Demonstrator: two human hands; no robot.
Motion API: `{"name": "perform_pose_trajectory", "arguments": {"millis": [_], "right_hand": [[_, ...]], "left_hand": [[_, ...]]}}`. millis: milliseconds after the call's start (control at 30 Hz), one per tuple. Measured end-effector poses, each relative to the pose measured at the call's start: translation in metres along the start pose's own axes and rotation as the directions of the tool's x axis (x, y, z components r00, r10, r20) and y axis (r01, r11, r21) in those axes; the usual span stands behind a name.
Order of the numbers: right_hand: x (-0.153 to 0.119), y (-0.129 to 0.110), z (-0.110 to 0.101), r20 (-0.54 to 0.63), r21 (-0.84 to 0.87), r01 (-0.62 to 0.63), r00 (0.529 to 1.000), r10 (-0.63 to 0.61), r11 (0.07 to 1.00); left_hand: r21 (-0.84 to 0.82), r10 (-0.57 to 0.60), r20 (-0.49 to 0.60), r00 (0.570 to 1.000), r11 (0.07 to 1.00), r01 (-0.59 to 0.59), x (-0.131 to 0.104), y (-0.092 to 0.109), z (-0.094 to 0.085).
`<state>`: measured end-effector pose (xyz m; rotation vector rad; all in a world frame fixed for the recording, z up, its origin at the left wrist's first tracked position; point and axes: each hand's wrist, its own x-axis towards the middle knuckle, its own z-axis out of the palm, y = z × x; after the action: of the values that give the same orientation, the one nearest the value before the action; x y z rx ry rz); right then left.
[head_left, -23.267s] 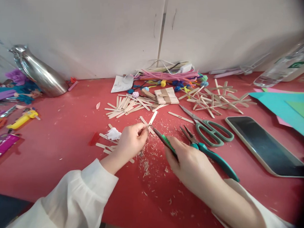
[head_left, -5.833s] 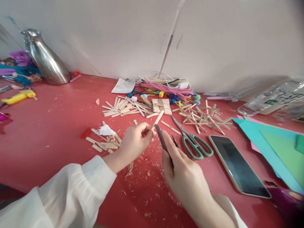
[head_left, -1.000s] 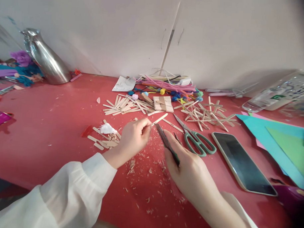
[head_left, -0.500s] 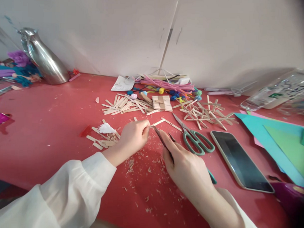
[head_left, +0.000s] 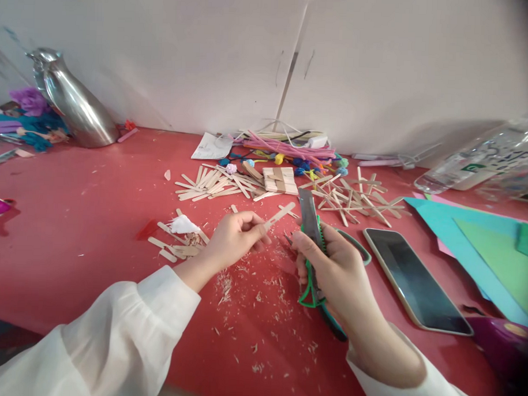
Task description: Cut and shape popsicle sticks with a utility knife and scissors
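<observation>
My left hand (head_left: 241, 235) pinches a wooden craft stick (head_left: 281, 213) near one end; a narrow slot shows cut in the stick, which points up and right. In my right hand (head_left: 331, 261) is a green utility knife (head_left: 313, 246), its broad grey blade extended upward, apart from the stick. Under that hand a teal-and-dark handle (head_left: 334, 323) sticks out, and dark pointed tips show to its left; I cannot tell whether the hand holds this tool too. Scissors (head_left: 361, 247) with green handles lie behind the right hand, mostly hidden. Wood shavings (head_left: 260, 296) litter the red table below both hands.
Craft sticks (head_left: 212, 182) lie in loose piles at the back, beside a bundled stack (head_left: 280, 180) and pink pipe cleaners (head_left: 287, 147). A phone (head_left: 417, 281), coloured paper (head_left: 483, 246) and a clear bottle (head_left: 477, 159) are at right. A steel jug (head_left: 77, 102) stands back left.
The knife and stick have come apart. My right hand has turned the knife so its blade points up with its flat side showing. More of the stick shows beyond my left fingers.
</observation>
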<state>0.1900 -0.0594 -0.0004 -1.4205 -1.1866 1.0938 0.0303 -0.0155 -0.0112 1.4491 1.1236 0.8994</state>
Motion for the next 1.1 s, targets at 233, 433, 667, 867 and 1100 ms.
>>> {"name": "perform_pose_trajectory", "arguments": {"millis": [233,433,667,867,1100], "right_hand": [[0.007,-0.001,0.0,-0.018,0.179,-0.053,0.998,0.057,0.982],[0.009,0.002,-0.006,-0.017,0.172,-0.03,0.999,0.034,0.985],[0.005,0.001,-0.002,0.016,0.198,-0.012,1.0,0.009,0.98],[0.006,0.007,-0.001,0.045,0.065,0.049,0.998,-0.052,0.997],[0.004,0.004,-0.008,-0.055,-0.091,0.153,0.986,-0.159,0.984]], "left_hand": [[0.176,0.126,0.107,0.986,0.974,-0.144,-0.009,0.004,0.004],[0.178,0.195,0.145,0.97,0.959,-0.22,-0.013,0.005,0.005],[0.257,0.138,0.083,0.987,0.954,-0.155,-0.013,0.005,0.005],[0.176,0.125,0.229,0.965,0.97,-0.167,-0.014,0.002,0.006],[0.148,0.179,0.066,0.982,0.971,-0.187,-0.007,0.001,0.002]]}}
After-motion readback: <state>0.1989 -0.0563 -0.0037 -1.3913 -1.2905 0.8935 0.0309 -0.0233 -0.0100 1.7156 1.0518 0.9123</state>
